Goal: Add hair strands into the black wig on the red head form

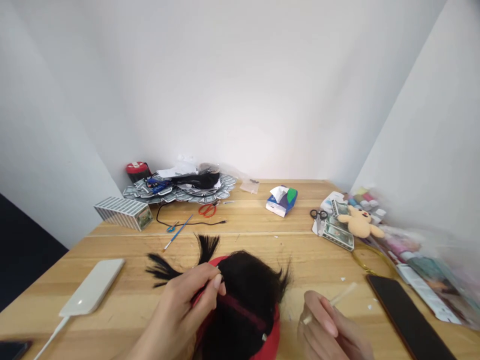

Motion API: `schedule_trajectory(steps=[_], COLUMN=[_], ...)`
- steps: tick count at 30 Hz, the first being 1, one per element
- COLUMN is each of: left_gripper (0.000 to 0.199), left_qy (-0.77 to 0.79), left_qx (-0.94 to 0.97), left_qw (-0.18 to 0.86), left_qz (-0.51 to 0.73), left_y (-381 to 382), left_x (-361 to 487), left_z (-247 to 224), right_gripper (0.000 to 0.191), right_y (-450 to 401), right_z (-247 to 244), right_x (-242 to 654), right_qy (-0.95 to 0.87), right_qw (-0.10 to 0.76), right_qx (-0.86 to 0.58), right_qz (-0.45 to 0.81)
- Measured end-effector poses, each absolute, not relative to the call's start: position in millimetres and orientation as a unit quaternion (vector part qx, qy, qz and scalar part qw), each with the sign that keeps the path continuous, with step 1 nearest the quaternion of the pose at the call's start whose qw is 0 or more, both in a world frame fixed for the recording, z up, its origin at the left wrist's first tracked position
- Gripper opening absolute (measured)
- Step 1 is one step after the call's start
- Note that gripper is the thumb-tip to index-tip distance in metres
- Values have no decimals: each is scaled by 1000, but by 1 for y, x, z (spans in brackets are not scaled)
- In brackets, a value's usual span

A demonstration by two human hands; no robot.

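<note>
Black hair [247, 280] covers much of a rounded red base [272, 340] at the bottom middle, with a dark reddish strip running across between the hair sections. My left hand [183, 305] pinches a lock of black hair [163, 270] at the left side of the base; the loose ends fan out beyond my fingers. Another short black tuft [207, 247] sticks up just behind. To the right, apart from the base, my right hand [330, 327] is closed around a thin translucent stick [345, 294], slightly blurred.
A white power bank [93, 287] with a cable lies left. Behind are a paintbrush [178, 233], red-handled scissors [207, 210] and a tissue pack [282, 201]. A dark phone [408, 312], a plush toy [360, 222], black-handled scissors [318, 214] and plastic bags [431, 270] sit right.
</note>
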State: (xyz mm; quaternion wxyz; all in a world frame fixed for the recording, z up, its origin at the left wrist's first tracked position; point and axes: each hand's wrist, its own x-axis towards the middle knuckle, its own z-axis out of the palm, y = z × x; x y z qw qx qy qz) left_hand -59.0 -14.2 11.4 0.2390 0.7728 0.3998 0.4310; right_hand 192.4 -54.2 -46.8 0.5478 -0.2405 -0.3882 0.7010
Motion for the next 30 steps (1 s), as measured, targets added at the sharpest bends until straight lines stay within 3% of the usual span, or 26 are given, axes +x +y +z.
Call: schedule_trajectory(steps=[3, 6, 11, 20, 26, 30], left_gripper=[34, 35, 42, 43, 54, 57], left_qy=[393, 368, 323, 345, 345, 360], left_qx=[763, 768, 807, 823, 802, 770], left_qw=[254, 267, 250, 149, 228, 276], left_qz=[445, 451, 426, 427, 432, 448], left_y=[-10, -5, 6, 36, 50, 58], left_x=[-58, -43, -11, -10, -24, -30], left_z=[23, 32, 39, 20, 28, 20], right_gripper=[49, 30, 46, 41, 57, 54], right_y=[-54, -47, -23, 0, 8, 0], right_z=[-29, -13, 14, 35, 30, 24], right_x=[195, 188, 162, 157, 162, 175], right_qy=[-403, -485, -584, -595, -599, -580], right_qw=[576, 547, 553, 507, 444, 416], right_qx=[-318, -421, -471, -471, -421, -421], right_qz=[636, 538, 362, 410, 516, 560])
